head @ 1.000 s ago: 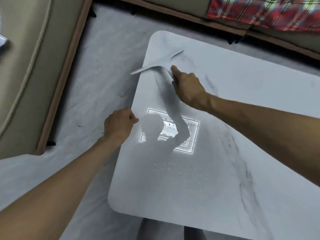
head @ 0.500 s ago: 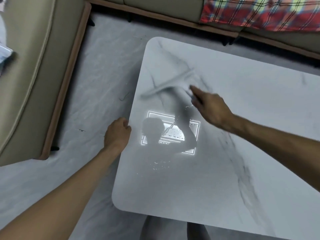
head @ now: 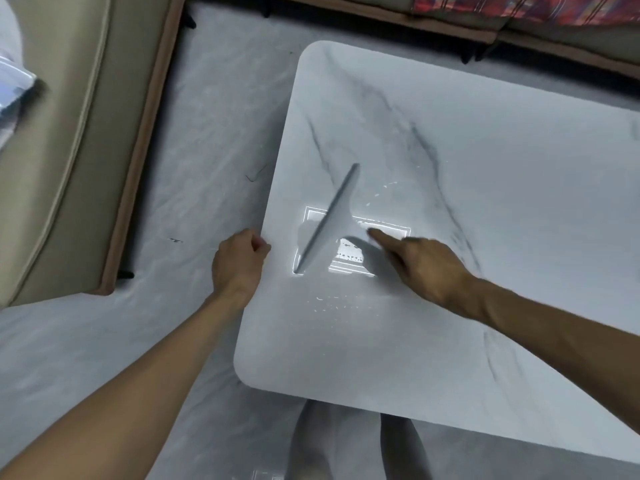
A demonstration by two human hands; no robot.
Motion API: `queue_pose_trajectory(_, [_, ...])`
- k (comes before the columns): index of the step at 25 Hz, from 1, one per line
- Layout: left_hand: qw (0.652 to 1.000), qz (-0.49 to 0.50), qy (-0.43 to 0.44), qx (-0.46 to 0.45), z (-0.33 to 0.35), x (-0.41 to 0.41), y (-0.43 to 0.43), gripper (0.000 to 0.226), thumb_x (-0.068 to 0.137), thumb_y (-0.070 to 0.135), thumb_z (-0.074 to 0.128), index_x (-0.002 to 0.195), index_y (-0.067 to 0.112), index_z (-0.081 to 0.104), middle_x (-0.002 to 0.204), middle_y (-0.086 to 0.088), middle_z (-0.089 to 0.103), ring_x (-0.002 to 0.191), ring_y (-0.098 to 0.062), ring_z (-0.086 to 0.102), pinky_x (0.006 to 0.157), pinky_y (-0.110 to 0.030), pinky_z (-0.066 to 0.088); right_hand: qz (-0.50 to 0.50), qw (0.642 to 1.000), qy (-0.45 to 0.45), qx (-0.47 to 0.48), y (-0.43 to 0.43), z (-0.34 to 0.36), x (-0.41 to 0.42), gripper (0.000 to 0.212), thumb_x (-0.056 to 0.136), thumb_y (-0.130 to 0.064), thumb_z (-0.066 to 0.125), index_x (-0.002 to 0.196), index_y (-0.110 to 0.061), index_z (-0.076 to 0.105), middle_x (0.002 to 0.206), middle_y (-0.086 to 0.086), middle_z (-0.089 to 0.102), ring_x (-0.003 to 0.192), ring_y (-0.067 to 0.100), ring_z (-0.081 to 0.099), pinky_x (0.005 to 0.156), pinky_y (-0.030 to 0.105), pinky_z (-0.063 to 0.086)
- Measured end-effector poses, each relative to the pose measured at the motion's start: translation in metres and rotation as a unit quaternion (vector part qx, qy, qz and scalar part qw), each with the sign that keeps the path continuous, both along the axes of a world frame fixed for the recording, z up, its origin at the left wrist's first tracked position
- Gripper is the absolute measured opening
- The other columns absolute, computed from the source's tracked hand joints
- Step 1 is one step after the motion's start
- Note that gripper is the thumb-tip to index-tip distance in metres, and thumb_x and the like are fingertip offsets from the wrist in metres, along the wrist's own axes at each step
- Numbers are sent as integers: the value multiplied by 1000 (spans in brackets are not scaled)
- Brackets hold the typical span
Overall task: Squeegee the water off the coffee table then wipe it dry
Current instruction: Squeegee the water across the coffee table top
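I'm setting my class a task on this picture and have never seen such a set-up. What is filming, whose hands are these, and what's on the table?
There is no machine here. A person wears one camera on the head, and it looks down at their own two hands. The right hand holds a white squeegee, whose blade lies on the marble-patterned coffee table. The left hand curls at the table's edge and appears to grip it. Small water droplets glint on the top. A beige sofa stands to the left.
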State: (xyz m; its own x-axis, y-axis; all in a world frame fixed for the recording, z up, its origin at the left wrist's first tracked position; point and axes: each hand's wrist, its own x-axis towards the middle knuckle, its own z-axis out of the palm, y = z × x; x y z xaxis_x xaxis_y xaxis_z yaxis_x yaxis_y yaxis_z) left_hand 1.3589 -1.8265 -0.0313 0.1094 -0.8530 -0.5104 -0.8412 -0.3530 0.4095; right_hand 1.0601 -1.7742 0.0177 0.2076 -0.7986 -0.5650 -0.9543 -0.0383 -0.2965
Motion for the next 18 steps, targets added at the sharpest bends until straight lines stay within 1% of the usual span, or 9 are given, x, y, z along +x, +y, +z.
queue_pose_trajectory(3, [999,-4,-46,10,7,1,10,27,96,32,50,75,17,58,74,0,66,71,-22,61,64,-31,46,-7,998,50,22,38,25,-46,47,101,-40,27,147,-49,24,90,-2,64,79,28,63,68,39,51])
queue_pose_trajectory(6, [997,57,-48,12,12,6,20,49,97,37,37,56,15,51,62,0,59,66,-26,60,63,-31,43,0,999,25,-28,35,41,-46,47,94,-55,20,141,-58,26,96,-9,70,86,23,66,68,34,51])
queue_pose_trajectory(7, [995,92,-32,27,11,9,23,51,98,38,37,58,13,56,65,-1,62,68,-26,61,64,-32,44,11,999,-7,-45,28,39,-30,48,93,-60,19,140,-58,28,102,-10,70,93,22,66,69,30,49])
queue_pose_trajectory(8, [992,119,-14,39,9,13,26,45,97,34,38,69,10,62,75,-4,66,74,-26,63,68,-33,46,28,997,-42,-50,18,33,-7,48,93,-62,21,140,-57,31,112,-12,69,101,21,64,70,28,45])
queue_pose_trajectory(10, [987,145,14,61,6,21,31,26,94,16,41,105,9,64,107,-7,67,96,-25,62,82,-32,48,93,993,-67,-20,1,11,49,44,98,-55,29,142,-53,32,124,-11,64,111,22,61,74,28,40])
queue_pose_trajectory(12, [986,143,36,84,4,27,37,44,91,5,39,133,13,50,132,-6,57,114,-25,55,96,-29,43,183,982,-49,-8,-8,-12,95,43,101,-48,32,145,-47,33,122,-4,64,107,25,61,72,28,33])
queue_pose_trajectory(13, [985,136,37,97,2,29,40,50,92,5,39,141,14,42,139,-6,52,121,-26,52,99,-27,39,200,979,-39,-10,-11,-20,105,43,102,-46,32,145,-46,34,122,-1,64,106,27,61,72,29,32])
queue_pose_trajectory(15, [983,116,38,134,-3,26,46,53,92,7,42,144,15,38,141,-8,49,122,-27,51,92,-23,36,189,981,-38,-15,-10,-31,96,42,101,-45,33,143,-50,34,123,1,64,107,29,61,74,31,35])
queue_pose_trajectory(18, [981,70,50,175,-5,15,57,33,88,6,44,119,8,51,109,-6,58,96,-26,54,74,-26,39,153,987,-45,-26,4,-27,37,41,100,-49,32,138,-62,28,122,-11,64,105,24,63,74,30,43])
